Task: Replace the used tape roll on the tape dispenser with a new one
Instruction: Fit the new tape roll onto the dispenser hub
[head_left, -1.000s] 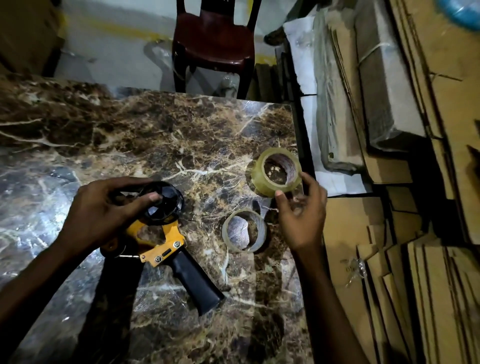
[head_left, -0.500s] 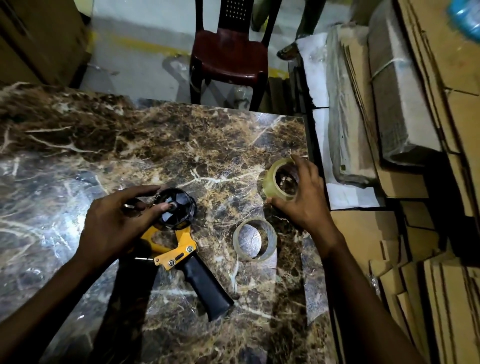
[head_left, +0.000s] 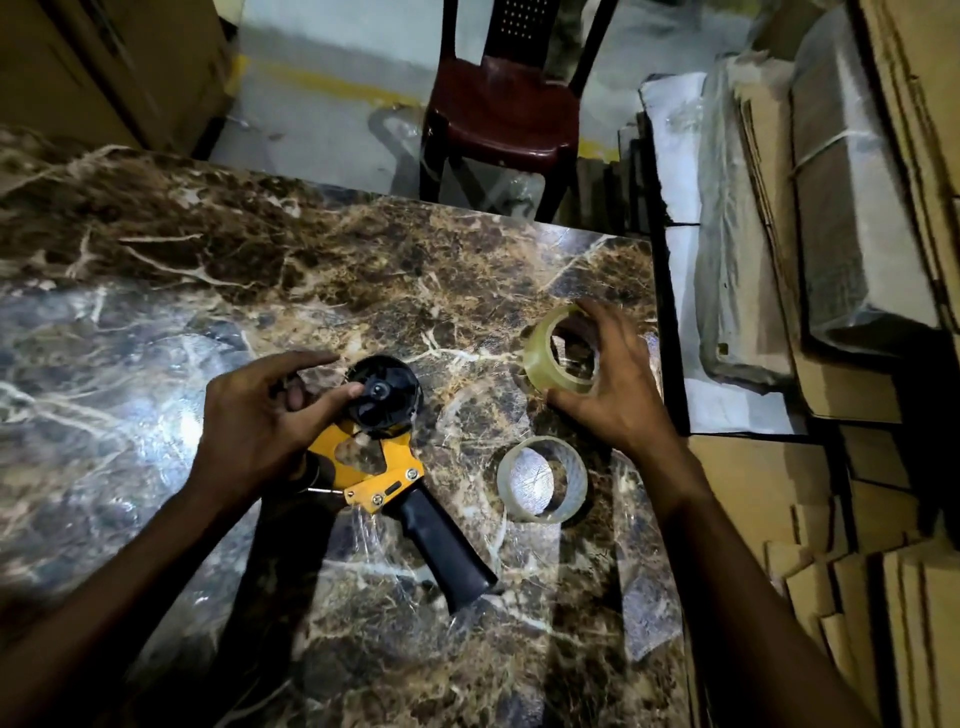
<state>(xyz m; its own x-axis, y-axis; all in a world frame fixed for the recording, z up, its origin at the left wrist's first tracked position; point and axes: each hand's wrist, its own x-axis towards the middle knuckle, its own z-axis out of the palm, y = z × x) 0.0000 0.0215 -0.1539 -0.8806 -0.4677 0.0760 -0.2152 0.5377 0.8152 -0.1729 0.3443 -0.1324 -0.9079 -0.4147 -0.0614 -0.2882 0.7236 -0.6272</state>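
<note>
Two hands: left (head_left: 254, 421) grips yellow metal dispenser (head_left: 374, 457), right (head_left: 608, 384) grips glossy round tape roll (head_left: 545, 364).

Pretty dim shot, wide-angle bend at the edges.
Glare on the marble table (head_left: 130, 395) left; right hand (head_left: 605, 384) slightly motion-blurred.

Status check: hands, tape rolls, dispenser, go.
Left hand holds dispenser, hub bare. Right hand grips new roll. Used roll on table, nothing blocking.
</note>
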